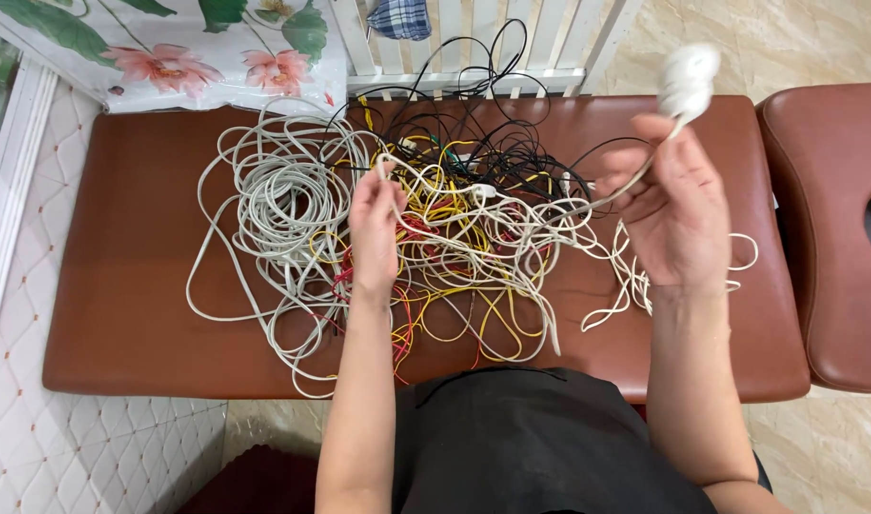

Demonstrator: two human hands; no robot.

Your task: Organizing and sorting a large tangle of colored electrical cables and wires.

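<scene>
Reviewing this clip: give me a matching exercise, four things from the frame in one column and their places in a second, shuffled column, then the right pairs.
Things:
1. small white bundle of wound cable
2. large loose coil of grey-white cable
3. tangle of thin black wires
4. blue checked cloth

Places:
A. on the white slatted rail at the top edge
B. at the far side of the brown padded bench, near the rail
C. held up in the right hand
D. on the bench, beside the left hand

Pairs: 1-C, 2-D, 3-B, 4-A
</scene>
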